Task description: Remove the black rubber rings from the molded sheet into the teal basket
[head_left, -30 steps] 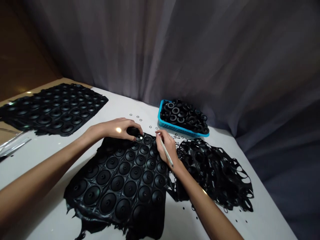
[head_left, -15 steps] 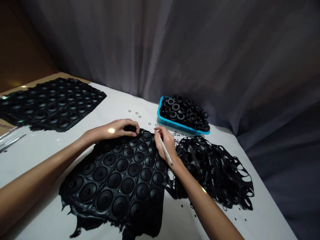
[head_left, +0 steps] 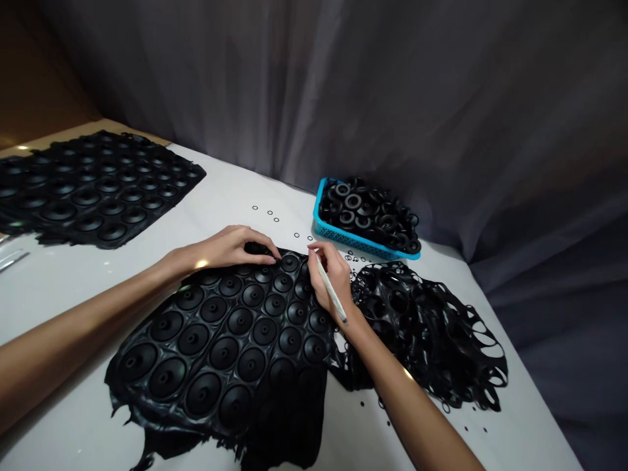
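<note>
1. From where I'm standing, the widest way through is the white tabletop [head_left: 230,180] between the left grip [head_left: 228,247] and the grey curtain [head_left: 383,78]; a few flat rings [head_left: 255,205] dot it.
2. The curtain walls off the far side, close behind the blue basket [head_left: 338,235].
3. Between the two grips there's a narrow gap over the studded sheet's [head_left: 240,320] far edge — the right grip [head_left: 333,265] and its slanted white tool [head_left: 331,288] hem it in.
4. Rightward, the right forearm [head_left: 397,379] and a tangled black heap [head_left: 432,333] block the way.
5. Leftward, the left forearm [head_left: 98,320] bars the near side — a second sheet [head_left: 98,186] lies beyond.
</note>
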{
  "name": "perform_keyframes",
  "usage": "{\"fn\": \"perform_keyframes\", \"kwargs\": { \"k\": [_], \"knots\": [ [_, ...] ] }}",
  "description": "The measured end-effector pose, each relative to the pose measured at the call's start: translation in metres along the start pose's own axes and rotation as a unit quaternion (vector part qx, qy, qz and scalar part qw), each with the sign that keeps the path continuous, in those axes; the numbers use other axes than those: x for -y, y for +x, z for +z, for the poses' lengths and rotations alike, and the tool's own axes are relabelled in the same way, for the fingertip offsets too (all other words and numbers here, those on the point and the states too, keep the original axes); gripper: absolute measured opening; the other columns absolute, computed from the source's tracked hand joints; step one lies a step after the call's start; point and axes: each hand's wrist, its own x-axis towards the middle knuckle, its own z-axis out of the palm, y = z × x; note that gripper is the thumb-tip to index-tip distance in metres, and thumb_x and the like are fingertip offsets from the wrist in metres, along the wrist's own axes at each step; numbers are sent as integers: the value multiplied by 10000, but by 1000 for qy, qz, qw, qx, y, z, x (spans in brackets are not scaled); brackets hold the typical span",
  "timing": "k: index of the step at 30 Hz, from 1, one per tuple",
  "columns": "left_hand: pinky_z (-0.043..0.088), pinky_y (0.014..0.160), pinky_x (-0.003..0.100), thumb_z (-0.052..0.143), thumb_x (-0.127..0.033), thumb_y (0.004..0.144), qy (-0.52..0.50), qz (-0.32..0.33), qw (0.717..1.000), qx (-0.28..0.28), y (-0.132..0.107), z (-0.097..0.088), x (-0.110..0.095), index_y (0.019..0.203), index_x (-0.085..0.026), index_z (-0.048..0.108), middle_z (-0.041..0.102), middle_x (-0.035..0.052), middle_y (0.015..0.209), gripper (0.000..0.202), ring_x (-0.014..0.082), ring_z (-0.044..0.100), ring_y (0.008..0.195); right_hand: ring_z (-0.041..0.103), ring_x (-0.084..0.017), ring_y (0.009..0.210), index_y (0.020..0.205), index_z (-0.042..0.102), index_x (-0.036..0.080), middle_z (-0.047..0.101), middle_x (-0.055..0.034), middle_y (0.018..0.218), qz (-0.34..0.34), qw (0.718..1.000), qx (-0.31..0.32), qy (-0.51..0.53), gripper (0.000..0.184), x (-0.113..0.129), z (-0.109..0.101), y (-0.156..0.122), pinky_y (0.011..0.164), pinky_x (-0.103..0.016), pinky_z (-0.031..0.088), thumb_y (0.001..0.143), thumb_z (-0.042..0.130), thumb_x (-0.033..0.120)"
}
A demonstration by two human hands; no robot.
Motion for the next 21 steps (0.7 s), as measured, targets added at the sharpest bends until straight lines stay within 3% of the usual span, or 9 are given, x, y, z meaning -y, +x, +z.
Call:
{"fn": "perform_keyframes", "kwargs": {
  "k": [7, 9, 13, 15, 21],
  "knots": [
    [284, 1062, 403, 584, -461, 1027, 108, 47, 993, -24, 4, 8, -6, 1037, -247, 746, 819, -1, 1025, 269, 185, 628, 859, 670, -169, 749, 1024, 708, 201, 742, -45, 885, -61, 996, -71, -15, 144, 10, -8, 3, 731, -319, 546, 1046, 576, 255],
    [283, 1044, 392, 561, -450, 1038, 101, 45, 994, -21, 5, 10, -6, 1044, -242, 737, 813, -3, 1028, 272, 186, 617, 866, 677, -160, 751, 978, 719, 214, 743, -26, 862, -42, 995, -85, 24, 108, 19, -11, 6, 719, -309, 549, 1023, 645, 276],
    [301, 1032, 390, 560, -503, 1028, 52, 16, 998, -43, 6, 13, -4, 1059, -248, 738, 804, 0, 1065, 313, 206, 600, 921, 684, -140, 709, 980, 716, 224, 743, -7, 876, 71, 986, -20, 148, 110, 39, -12, 8, 644, -275, 550, 991, 709, 334],
    [319, 1029, 392, 573, -538, 1011, 18, -10, 998, -66, 6, 14, -3, 1070, -261, 744, 800, 1, 1087, 331, 223, 578, 965, 681, -131, 678, 985, 703, 223, 742, -8, 887, 94, 978, 27, 186, 121, 44, -9, 5, 625, -270, 556, 992, 701, 344],
    [338, 1039, 406, 614, -526, 973, -40, -41, 994, -96, 5, 18, -2, 1045, -292, 763, 788, -11, 1051, 287, 230, 540, 999, 717, -156, 814, 1100, 695, 218, 729, -42, 975, 21, 983, 83, 160, 112, 35, -5, -4, 775, -307, 608, 1004, 638, 233]
  ]
}}
